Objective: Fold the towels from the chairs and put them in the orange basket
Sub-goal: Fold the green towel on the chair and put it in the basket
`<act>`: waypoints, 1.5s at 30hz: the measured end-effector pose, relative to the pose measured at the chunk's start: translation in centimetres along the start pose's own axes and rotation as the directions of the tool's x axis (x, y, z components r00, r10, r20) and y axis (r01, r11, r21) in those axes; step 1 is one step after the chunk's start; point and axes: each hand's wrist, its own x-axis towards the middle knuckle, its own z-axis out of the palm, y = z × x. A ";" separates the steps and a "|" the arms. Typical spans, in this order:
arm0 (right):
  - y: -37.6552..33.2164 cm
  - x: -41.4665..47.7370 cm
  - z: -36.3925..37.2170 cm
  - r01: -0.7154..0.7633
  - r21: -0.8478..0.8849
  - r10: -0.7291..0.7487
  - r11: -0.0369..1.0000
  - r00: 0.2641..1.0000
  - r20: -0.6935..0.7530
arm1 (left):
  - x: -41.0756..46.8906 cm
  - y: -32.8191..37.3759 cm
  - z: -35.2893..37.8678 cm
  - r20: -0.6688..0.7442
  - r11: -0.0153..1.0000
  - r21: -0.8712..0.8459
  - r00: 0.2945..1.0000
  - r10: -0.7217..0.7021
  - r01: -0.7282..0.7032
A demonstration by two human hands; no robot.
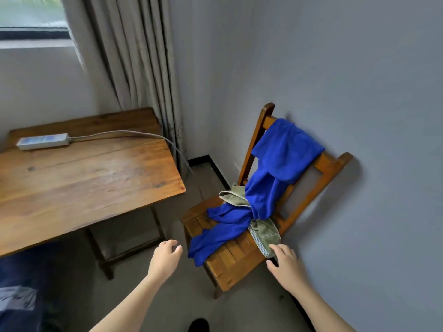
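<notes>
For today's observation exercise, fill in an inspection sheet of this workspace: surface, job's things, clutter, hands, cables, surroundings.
Surface: wooden table, bare except a power strip.
Job's things: blue towel draped over the wooden chair; green towel under it; orange basket not seen.
Clutter: nothing seen.
Hands: left hand open, empty; right hand open, at the green towel's edge.
Cables: grey cord runs off the table.
Surroundings: curtain, window, grey wall.

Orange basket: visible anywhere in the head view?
No. The view shows only a wooden chair with a blue towel and a green towel, plus a table.
</notes>
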 end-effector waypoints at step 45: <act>-3.8 40.8 9.8 0.014 -0.089 0.021 0.996 0.923 0.384 | 33.3 11.1 14.2 0.389 0.795 0.516 0.914 0.113 -0.318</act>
